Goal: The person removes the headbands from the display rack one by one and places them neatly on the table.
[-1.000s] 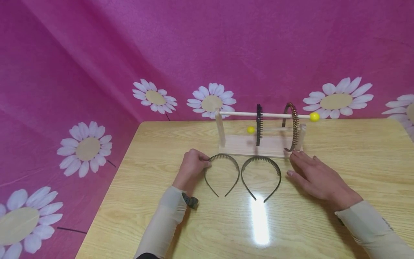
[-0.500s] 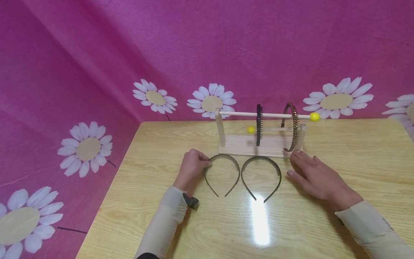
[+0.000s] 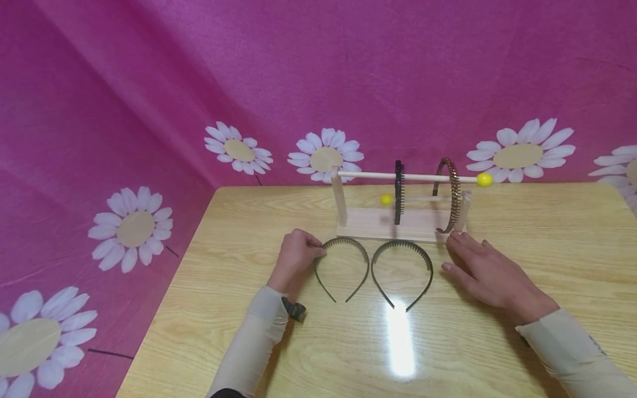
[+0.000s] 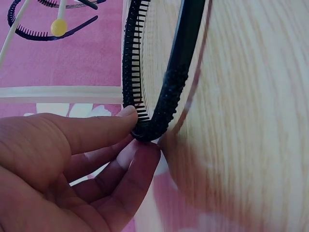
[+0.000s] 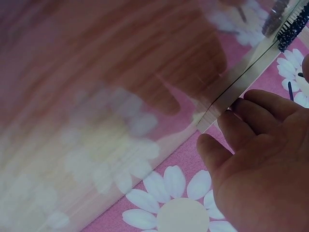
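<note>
My left hand [image 3: 297,255] pinches the left side of a dark toothed headband [image 3: 367,264] lying on the table. In the left wrist view, thumb and fingertips meet at the beaded curve of this headband [image 4: 126,72]. A second dark headband [image 3: 431,262] lies just to its right, tips toward me. Fingers extended, my right hand [image 3: 490,273] rests on the table with its fingertips at the front right corner of the wooden stand [image 3: 368,226]. On the stand hang a black headband [image 3: 397,193] and a brown beaded headband [image 3: 454,199].
Yellow balls cap the stand's two rods, the upper ball [image 3: 484,179] sticking out on the right and the lower ball [image 3: 386,199] pointing left. A pink cloth with daisies [image 3: 408,83] rises behind the wooden table [image 3: 239,354] and along its left side.
</note>
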Motion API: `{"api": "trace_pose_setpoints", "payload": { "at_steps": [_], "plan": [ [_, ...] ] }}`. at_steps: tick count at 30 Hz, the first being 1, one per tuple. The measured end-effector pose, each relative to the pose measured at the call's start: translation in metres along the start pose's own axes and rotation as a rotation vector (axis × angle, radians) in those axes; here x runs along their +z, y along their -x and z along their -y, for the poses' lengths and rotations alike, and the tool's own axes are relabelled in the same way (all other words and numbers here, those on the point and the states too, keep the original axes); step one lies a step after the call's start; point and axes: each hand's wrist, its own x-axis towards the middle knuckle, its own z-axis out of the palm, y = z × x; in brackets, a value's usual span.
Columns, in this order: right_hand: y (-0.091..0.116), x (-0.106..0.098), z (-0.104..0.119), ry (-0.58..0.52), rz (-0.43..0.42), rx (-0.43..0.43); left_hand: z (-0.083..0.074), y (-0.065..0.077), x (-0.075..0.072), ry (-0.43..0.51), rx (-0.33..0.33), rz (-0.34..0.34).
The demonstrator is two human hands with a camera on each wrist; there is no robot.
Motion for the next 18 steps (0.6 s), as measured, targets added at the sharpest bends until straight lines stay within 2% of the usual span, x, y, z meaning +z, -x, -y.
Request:
{"api": "trace_pose_setpoints", "payload": {
  "at_steps": [5,11,15,18],
  "plan": [
    [0.001,0.000,0.000,-0.007,-0.002,0.003,-0.002,0.002,-0.002,0.031,-0.010,-0.014],
    [0.000,-0.001,0.000,-0.009,0.003,0.000,-0.010,0.006,-0.008,0.141,-0.067,-0.096],
    [0.000,-0.001,0.001,-0.003,0.012,0.007,-0.019,0.008,-0.010,0.221,-0.074,-0.116],
    [0.000,-0.001,0.001,-0.002,0.011,0.012,-0.026,0.010,-0.010,0.272,-0.049,-0.113]
  ]
}}
